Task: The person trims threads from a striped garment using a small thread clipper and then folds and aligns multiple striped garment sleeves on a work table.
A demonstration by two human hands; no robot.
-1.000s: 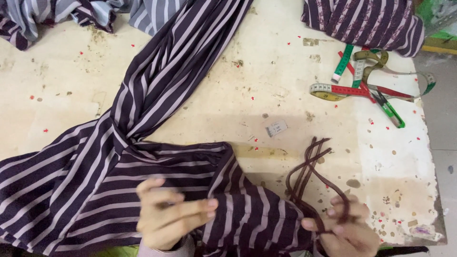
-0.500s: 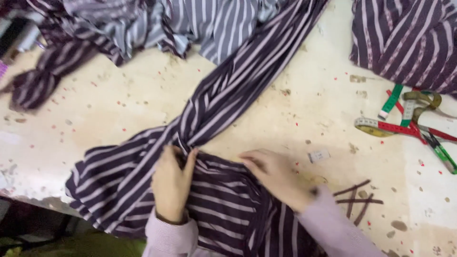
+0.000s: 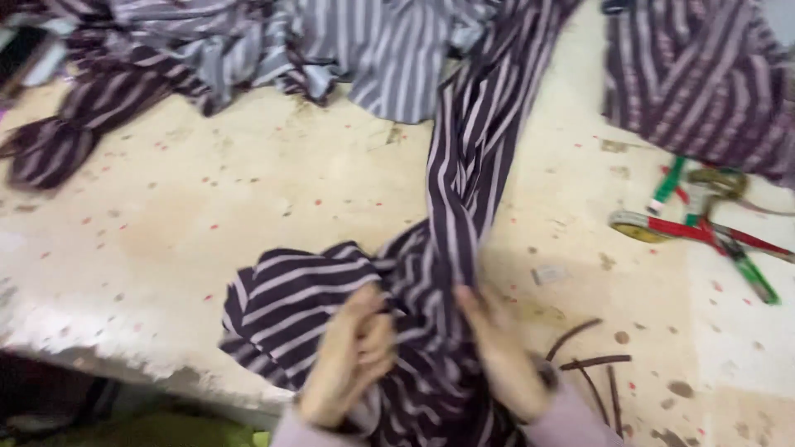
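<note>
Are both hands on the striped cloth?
Yes: the left hand and right hand both grip the bunched striped cloth at the table edge.

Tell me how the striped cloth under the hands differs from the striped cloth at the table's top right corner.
The cloth under the hands is bunched at the near edge, and a long twisted band of it runs up the table; the top-right cloth lies in a flatter heap. The left hand and right hand are on the near cloth; nothing touches the far one. Both are dark purple with pale stripes.
</note>
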